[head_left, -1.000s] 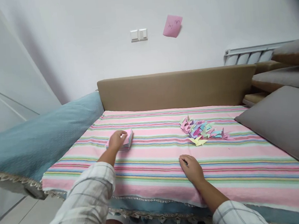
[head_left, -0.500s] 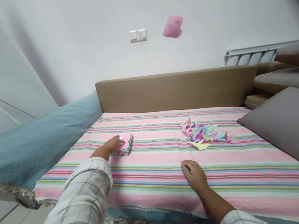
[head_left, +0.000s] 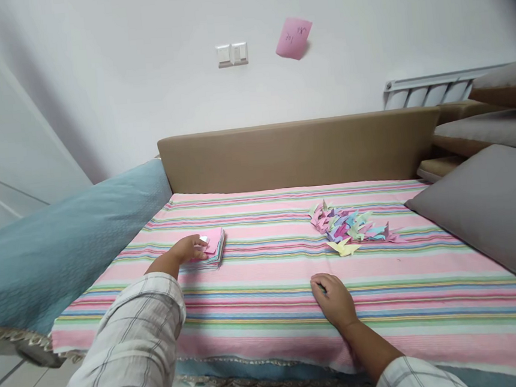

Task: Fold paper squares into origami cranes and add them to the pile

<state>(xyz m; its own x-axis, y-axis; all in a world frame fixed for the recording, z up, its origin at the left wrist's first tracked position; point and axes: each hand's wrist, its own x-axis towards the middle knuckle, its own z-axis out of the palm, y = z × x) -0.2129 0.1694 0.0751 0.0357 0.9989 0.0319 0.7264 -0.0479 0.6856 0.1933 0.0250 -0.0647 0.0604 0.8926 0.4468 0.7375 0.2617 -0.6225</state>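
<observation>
My left hand [head_left: 189, 248] is over the left part of a stack of square coloured paper [head_left: 218, 249] on the striped cloth. Its thumb and fingers close on the top pink sheet, where a small white patch shows at the fingertips, like a turned-up bit of paper. My right hand [head_left: 334, 298] rests on the cloth, loosely curled into a fist, with nothing visible in it. Beyond that hand lies a heap of folded paper cranes [head_left: 344, 225] in pink, purple, blue, green and yellow. A yellow crane [head_left: 344, 247] sits at the heap's near edge.
The pink striped cloth [head_left: 266, 283] covers the seat, with a brown backrest [head_left: 300, 153] behind. A blue-covered armrest [head_left: 76, 233] is on the left; grey cushions [head_left: 488, 197] are piled right. A pink note [head_left: 294, 38] and light switches [head_left: 232, 54] are on the wall.
My left hand has shifted left across the paper stack, and a white patch has appeared at its fingertips. My right hand stays curled in nearly the same place. The view has moved slightly.
</observation>
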